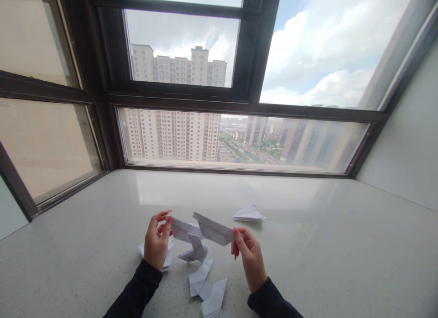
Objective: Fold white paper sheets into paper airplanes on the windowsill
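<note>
My left hand (158, 240) pinches one end of a folded white paper strip (182, 229) between thumb and fingers. A second folded paper strip (214, 230) is held at its right end by my right hand (248, 254). The inner ends of the strips overlap in view; whether they touch I cannot tell. Just below them is a folded paper piece (194, 250) with pointed ends. Nearer to me lie more folded paper pieces (214, 297) on the sill. Behind my left hand another paper piece (167, 258) is partly hidden.
A stack of folded paper triangles (249, 213) lies farther back, right of centre. The pale speckled sill (325, 245) runs up to a dark-framed window (239, 169). A white wall (407, 153) stands on the right. Tall buildings show outside.
</note>
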A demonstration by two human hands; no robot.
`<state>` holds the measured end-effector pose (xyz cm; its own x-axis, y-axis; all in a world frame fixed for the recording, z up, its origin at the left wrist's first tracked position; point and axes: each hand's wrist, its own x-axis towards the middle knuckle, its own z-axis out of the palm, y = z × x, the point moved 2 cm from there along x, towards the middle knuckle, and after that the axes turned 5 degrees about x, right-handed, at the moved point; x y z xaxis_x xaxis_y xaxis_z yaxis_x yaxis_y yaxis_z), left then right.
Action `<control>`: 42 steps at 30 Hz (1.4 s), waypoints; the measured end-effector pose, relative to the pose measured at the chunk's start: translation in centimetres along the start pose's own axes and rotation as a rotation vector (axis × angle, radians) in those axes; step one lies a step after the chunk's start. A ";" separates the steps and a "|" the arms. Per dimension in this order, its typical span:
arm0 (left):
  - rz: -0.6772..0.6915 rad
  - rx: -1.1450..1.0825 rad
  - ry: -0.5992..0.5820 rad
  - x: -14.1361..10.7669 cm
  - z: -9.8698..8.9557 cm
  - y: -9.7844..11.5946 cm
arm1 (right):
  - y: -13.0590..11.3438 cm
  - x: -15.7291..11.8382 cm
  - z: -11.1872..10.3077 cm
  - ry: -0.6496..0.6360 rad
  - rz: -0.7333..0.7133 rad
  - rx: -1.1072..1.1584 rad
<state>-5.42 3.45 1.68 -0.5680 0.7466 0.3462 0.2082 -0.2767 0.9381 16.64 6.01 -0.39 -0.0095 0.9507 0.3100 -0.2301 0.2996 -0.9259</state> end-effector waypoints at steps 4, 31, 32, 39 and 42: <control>-0.086 -0.194 0.133 0.1 0.0 -0.7 | 0.0 -0.1 0.2 -0.019 0.002 -0.012; -0.326 -0.377 -0.466 -4.1 3.4 0.0 | 1.5 0.5 0.0 -0.062 0.069 -0.129; -0.327 -0.379 -0.460 -4.2 3.4 0.0 | 1.4 0.5 0.2 -0.089 0.095 -0.089; -0.260 -0.420 -0.448 -4.3 3.8 0.0 | 0.6 0.2 0.6 -0.085 0.065 -0.065; -0.251 -0.452 -0.510 -4.4 3.9 -0.1 | 0.6 0.2 0.4 -0.071 0.045 -0.077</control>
<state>0.11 2.55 0.05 -0.0908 0.9792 0.1816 -0.2917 -0.2005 0.9353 16.07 6.39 -0.80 -0.0877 0.9560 0.2799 -0.1522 0.2648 -0.9522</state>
